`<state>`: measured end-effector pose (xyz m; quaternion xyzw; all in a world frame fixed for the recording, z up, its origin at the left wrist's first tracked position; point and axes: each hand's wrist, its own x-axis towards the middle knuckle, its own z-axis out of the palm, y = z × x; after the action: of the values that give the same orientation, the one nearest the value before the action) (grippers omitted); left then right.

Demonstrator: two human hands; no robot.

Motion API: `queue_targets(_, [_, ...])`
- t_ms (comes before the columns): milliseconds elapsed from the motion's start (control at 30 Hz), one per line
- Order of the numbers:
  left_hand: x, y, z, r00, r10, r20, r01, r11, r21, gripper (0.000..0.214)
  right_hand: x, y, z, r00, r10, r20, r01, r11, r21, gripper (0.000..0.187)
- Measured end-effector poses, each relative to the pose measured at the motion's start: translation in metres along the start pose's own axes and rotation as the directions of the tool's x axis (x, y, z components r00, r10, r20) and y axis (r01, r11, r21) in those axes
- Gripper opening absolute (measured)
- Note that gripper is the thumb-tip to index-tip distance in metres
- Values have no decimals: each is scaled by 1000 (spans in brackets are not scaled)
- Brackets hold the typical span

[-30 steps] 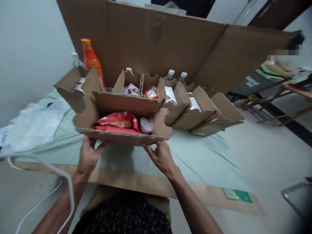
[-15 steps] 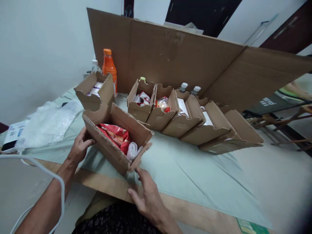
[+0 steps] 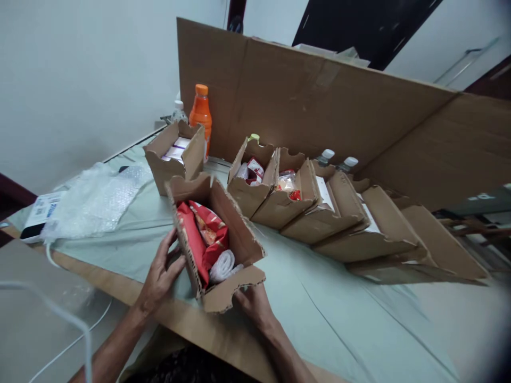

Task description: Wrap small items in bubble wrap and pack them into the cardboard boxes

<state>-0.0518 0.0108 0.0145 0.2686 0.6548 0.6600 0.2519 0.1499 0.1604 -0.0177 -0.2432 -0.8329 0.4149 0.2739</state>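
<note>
Near the table's front edge is an open cardboard box [image 3: 243,234], its near end turned toward me. Inside it lie red snack packets [image 3: 205,234] and a roll of clear bubble wrap [image 3: 223,266]. My left hand [image 3: 162,276] grips the box's left side, with the thumb toward me and the fingertips partly behind the cardboard. At the near right corner, my right hand [image 3: 255,306] holds the box from below its end flap, which hides most of the fingers.
Several cardboard boxes [image 3: 299,223] with goods stand in a row behind, before a tall cardboard panel [image 3: 279,80]. Another box [image 3: 159,170] with white cartons stands back left, by an orange bottle [image 3: 202,114]. Bubble wrap [image 3: 104,197] lies left; a white cable [image 3: 59,308] crosses lower left.
The box has turned so its near end faces me more. My right hand has moved from beside the near corner to under the end flap. The view has shifted left.
</note>
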Motion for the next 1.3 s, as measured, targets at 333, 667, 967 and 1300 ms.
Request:
queue_targets(333, [6, -5, -19, 974, 90, 210, -118, 985, 128, 85, 12, -17, 30, 999, 18, 40, -24, 987, 157, 58])
queue_targets(667, [75, 12, -6, 964, 241, -112, -137, 813, 566, 28, 44, 13, 46, 1000, 23, 4, -23, 980, 197, 70])
queue_targets(967, [129, 7, 44, 982, -76, -173, 60, 994, -96, 88, 45, 11, 45, 1000, -17, -17, 19, 983, 181, 60])
queue_targets(1300, [133, -8, 66, 992, -55, -114, 29, 975, -219, 106, 46, 10, 45, 1000, 6, -18, -2, 983, 184, 61])
